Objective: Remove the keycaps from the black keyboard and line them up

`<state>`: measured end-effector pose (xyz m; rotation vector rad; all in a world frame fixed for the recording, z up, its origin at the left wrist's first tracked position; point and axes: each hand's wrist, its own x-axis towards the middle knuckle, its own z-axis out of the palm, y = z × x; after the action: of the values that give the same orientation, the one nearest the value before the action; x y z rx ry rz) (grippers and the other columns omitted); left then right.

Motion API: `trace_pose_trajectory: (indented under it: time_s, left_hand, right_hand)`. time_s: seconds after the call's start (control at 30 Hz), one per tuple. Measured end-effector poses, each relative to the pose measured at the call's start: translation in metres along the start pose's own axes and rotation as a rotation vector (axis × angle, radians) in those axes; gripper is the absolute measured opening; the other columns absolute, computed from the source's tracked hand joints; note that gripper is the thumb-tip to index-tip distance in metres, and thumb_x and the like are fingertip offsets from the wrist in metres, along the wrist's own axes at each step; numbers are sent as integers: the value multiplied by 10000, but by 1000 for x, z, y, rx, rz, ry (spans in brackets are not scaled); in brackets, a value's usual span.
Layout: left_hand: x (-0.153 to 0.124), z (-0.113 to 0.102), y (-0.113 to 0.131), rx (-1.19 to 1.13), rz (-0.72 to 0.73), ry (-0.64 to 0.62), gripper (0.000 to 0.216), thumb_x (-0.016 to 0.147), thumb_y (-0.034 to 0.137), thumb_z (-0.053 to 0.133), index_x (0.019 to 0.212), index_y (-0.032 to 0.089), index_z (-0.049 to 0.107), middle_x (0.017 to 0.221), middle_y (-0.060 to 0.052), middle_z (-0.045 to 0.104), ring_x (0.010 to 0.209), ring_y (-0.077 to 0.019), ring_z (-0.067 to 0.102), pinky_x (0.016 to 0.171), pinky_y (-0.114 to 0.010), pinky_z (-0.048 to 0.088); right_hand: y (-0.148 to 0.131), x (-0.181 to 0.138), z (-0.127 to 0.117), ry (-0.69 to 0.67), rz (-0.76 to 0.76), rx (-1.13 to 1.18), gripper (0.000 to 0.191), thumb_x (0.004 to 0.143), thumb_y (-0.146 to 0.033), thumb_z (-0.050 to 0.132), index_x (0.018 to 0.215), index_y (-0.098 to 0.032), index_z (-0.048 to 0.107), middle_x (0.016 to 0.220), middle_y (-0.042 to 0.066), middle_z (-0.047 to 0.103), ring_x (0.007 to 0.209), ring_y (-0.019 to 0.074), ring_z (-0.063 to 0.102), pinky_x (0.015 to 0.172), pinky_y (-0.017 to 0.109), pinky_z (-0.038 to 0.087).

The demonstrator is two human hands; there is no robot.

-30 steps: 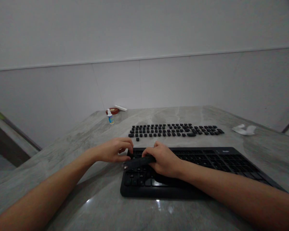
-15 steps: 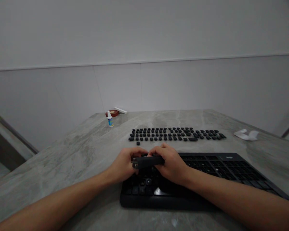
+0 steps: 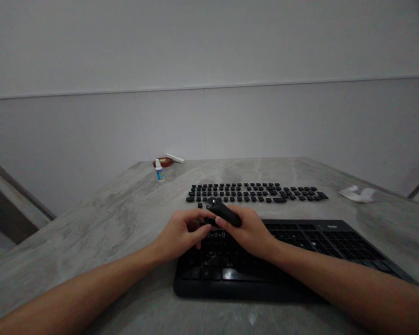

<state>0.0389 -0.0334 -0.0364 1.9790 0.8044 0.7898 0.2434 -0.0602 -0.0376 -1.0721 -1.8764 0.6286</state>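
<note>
A black keyboard [image 3: 300,251] lies on the grey marble table [image 3: 132,218] in front of me. My right hand [image 3: 251,232] is closed round a slim black tool [image 3: 223,211], its tip tilted up and to the left. My left hand [image 3: 183,232] rests over the keyboard's left end, fingers curled and pinched near the tool's tip; what they hold is too small to make out. Rows of loose black keycaps [image 3: 254,192] lie on the table beyond the keyboard.
A small white dropper bottle [image 3: 159,171] stands at the far left, next to a reddish round tin [image 3: 164,162] with a white strip on it. A crumpled white cloth [image 3: 356,194] lies at the far right. A tiled wall runs behind the table.
The black tool swung from lying level across the keyboard to pointing up and left in my right hand. My left hand moved in from the keyboard's corner towards the tool's tip.
</note>
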Motion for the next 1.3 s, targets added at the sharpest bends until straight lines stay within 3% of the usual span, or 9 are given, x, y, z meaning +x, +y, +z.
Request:
trace_pose_trajectory:
  time_s: [0.3, 1.3]
  left_hand:
    - [-1, -2, 1, 28, 33, 12, 258, 874, 297, 629, 1088, 158, 666, 538, 42, 555, 443, -81, 516, 467, -186, 390]
    - [-3, -6, 3, 109, 125, -15, 227, 876, 273, 612, 1054, 142, 667, 607, 25, 567, 462, -80, 521, 453, -182, 408]
  right_hand:
    - [0, 4, -1, -12, 64, 141, 280, 842, -388, 590, 737, -134, 644, 645, -7, 495, 623, 121, 438, 585, 235, 361]
    - [-2, -2, 0, 17, 17, 109, 275, 827, -383, 596, 701, -139, 617, 611, -11, 479, 588, 113, 424, 545, 235, 330]
